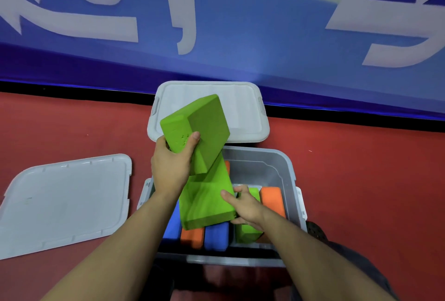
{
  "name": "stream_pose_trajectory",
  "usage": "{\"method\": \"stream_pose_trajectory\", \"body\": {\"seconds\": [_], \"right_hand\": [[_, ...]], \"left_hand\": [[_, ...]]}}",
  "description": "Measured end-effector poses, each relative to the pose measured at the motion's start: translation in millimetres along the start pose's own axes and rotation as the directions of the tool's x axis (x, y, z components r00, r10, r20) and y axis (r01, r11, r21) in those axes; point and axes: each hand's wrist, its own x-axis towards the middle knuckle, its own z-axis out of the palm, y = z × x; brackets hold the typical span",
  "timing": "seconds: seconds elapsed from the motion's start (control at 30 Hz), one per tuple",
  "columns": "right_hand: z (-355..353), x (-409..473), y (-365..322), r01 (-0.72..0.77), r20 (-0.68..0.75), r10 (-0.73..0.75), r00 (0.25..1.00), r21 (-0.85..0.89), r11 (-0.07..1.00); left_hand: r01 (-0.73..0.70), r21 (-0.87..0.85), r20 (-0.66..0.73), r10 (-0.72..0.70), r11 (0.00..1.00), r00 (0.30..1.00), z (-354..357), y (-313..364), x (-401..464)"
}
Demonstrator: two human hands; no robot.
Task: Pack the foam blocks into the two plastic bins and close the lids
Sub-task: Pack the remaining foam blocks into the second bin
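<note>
Blue banner (240,35) with large white characters fills the far half of the view, above a red floor (361,168).

Loose grey lid (65,204) lies flat on the floor at near left. Second lid (240,108), also flat, at far centre, just beyond the bin.

Open grey plastic bin (272,168) at near centre. Inside, standing on edge in a row: blue block (173,226) at left, orange block (191,238), another blue block (216,238), green block (248,230), and a second orange block (272,199) at right. Far part of the bin shows bare wall.

Upper green block (195,129), tilted, held above the bin's far-left corner by the left hand (171,163); fingers curled round its near end, thumb across the face.

Lower green block (207,202), tilted over the row; right hand (245,206) grips its right edge, thumb on top, fingers underneath. The two held blocks overlap; cannot tell whether they touch.
</note>
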Motion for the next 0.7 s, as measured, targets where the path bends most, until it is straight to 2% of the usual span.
{"method": "stream_pose_trajectory", "body": {"seconds": [0.07, 0.2, 0.3, 0.33, 0.4, 0.53, 0.7], "right_hand": [[16.8, 2.1, -1.0, -0.014, 0.036, 0.014, 0.999, -0.006, 1.0], [19.2, 11.7, 5.1, -0.061, 0.049, 0.069, 0.996, -0.139, 0.988], [-4.9, 23.1, 11.4, -0.009, -0.172, -0.054, 0.984, -0.344, 0.939], [-15.5, 27.1, 13.9, -0.049, -0.281, -0.077, 0.957, -0.417, 0.908], [-32.4, 30.6, 18.0, -0.159, -0.441, -0.056, 0.896, -0.437, 0.885], [-42.0, 39.9, 24.5, -0.25, -0.392, 0.074, 0.917, -0.421, 0.872], [-41.7, 57.1, 32.1, -0.343, -0.487, 0.066, 0.871, -0.505, 0.792]], "left_hand": [[0.001, 0.017, 0.017, -0.001, 1.0, 1.0, 0.4, -1.4, -0.2], [0.017, 0.035, 0.055, -0.019, 0.999, 0.998, 2.9, -4.9, 1.7], [0.027, 0.03, 0.066, -0.029, 0.999, 0.997, 4.4, -8.5, 4.2], [0.026, 0.029, 0.064, -0.028, 0.999, 0.998, 5.2, -9.7, 4.8], [0.027, 0.031, 0.064, -0.029, 0.999, 0.998, 7.3, -12.0, 5.8], [0.045, 0.047, 0.08, -0.049, 0.998, 0.996, 13.0, -15.6, 5.9], [0.056, 0.063, 0.069, -0.06, 0.996, 0.996, 21.3, -17.7, 9.9]]}}
